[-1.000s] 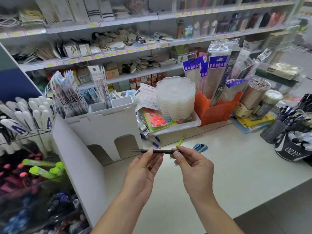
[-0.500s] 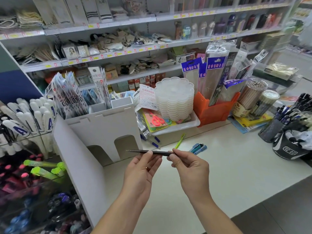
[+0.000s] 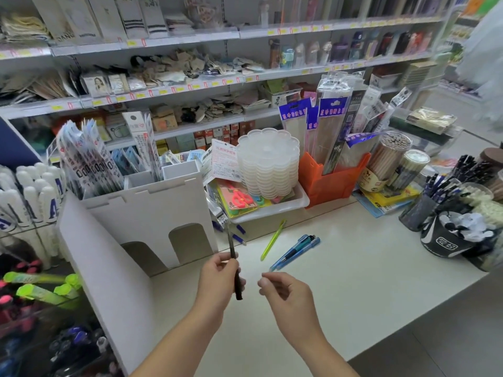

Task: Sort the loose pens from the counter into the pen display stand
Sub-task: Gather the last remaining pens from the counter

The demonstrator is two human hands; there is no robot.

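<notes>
left hand (image 3: pixel 217 278) pinches dark pen (image 3: pixel 235 270), tip blurred; right hand (image 3: pixel 283 292) seemingly loose, empty.

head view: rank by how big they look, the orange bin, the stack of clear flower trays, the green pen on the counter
1-2. orange bin and stack of clear flower trays: look alike, too close to rank
3. green pen: thinnest by far

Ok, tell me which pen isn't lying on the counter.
The dark pen, pinched near-upright in the left hand; the yellow-green pen and the blue pens lie flat.
</notes>
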